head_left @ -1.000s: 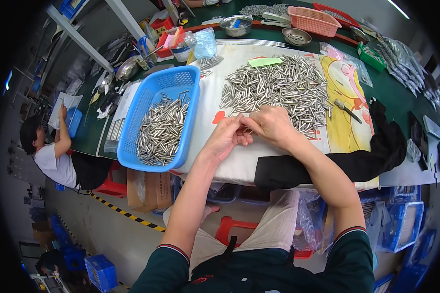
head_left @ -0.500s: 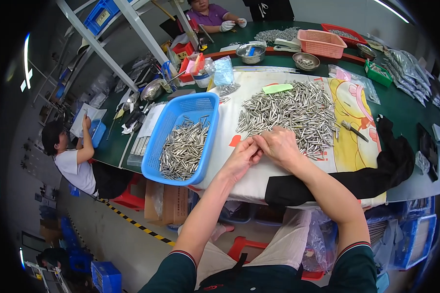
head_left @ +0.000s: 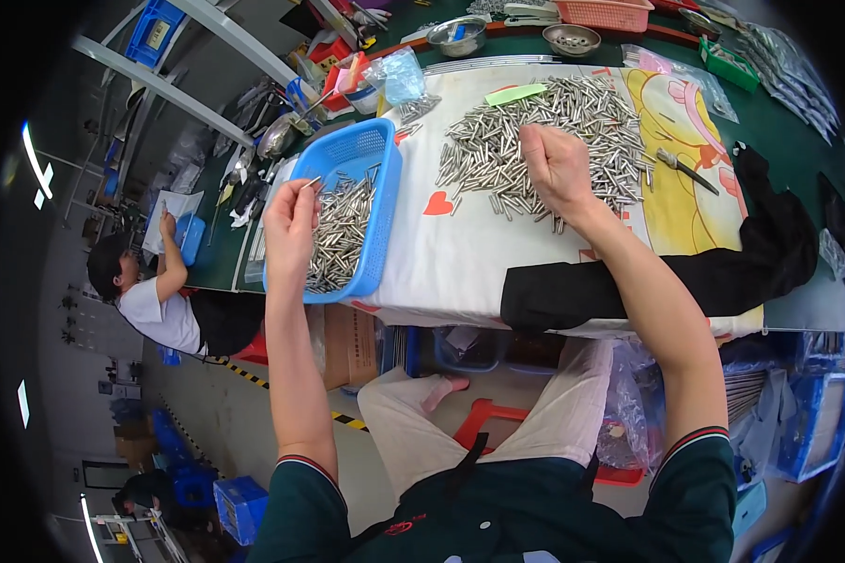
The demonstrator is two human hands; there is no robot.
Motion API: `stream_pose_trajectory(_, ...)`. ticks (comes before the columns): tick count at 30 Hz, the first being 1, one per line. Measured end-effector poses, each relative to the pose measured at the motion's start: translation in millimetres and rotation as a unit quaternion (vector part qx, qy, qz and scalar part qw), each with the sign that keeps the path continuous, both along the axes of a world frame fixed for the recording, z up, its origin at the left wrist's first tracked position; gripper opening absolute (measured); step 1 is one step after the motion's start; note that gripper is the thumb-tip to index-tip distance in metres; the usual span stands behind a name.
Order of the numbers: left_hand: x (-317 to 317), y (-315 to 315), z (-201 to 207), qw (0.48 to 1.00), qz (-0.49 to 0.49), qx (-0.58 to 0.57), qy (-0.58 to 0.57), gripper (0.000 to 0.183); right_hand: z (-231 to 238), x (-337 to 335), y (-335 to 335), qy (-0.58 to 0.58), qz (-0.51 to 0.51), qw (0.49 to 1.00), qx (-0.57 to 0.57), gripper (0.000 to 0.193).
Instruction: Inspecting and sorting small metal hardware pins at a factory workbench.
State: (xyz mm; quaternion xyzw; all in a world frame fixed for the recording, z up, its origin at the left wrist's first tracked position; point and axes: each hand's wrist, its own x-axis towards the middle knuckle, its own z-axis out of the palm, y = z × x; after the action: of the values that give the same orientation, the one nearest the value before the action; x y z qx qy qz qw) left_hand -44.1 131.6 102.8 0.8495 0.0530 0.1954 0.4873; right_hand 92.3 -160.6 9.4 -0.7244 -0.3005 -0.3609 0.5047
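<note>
The left hand (head_left: 289,225) has been moved over the blue basket (head_left: 391,174), a metal pin (head_left: 312,182) pinched, release seemingly called for; the right hand (head_left: 558,169) is curled closed, contents hidden.

Fairly bright, even light covers the white cloth (head_left: 413,258) between the left hand (head_left: 289,225) and the right hand (head_left: 556,169), with small glints on the metal pins (head_left: 488,159) beyond the latter. Well left of both hands, a strip light (head_left: 35,158) glares against dim surroundings. Right of them, the black fabric (head_left: 573,291) loses detail. Fisheye distortion bends outlying edges; the corners go black.
</note>
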Motion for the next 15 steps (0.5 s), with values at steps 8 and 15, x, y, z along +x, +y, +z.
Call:
stream_pose_trajectory(8,-16,-75,-7,0.94,0.028,0.328,-0.09,0.021,11,-14,-9,0.064,0.021,0.975,-0.211,0.017)
stream_pose_trajectory(15,24,-124,-79,0.913,-0.131,0.36,-0.137,0.006,11,0,-19,0.06,0.04,0.954,-0.291,0.006)
